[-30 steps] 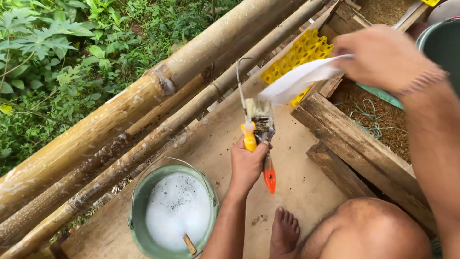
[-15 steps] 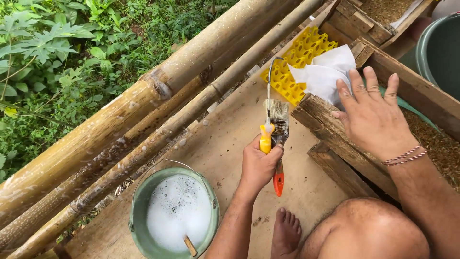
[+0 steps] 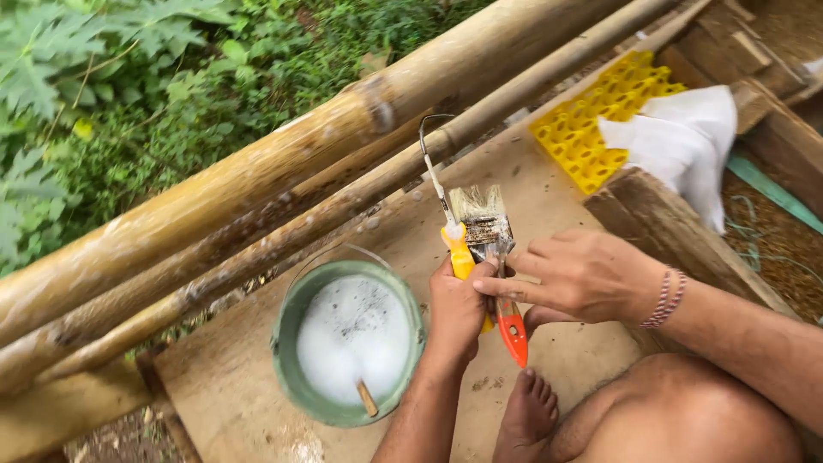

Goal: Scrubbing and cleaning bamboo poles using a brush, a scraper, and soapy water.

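Orange-handled brush [image 3: 497,257] stands upright, bristles away, handle toward feet.

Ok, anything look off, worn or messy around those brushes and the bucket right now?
The paintbrush in the left hand looks worn: its pale bristles are splayed, uneven and caked with residue. The green bucket sits upright, full of white foam, with a stick poking out; no spill is visible. The right hand touches the brush handles.

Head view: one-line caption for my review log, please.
Left hand grips a yellow-handled roller frame and an orange-handled paintbrush, right hand touching the brush, beside a green bucket of foamy water.
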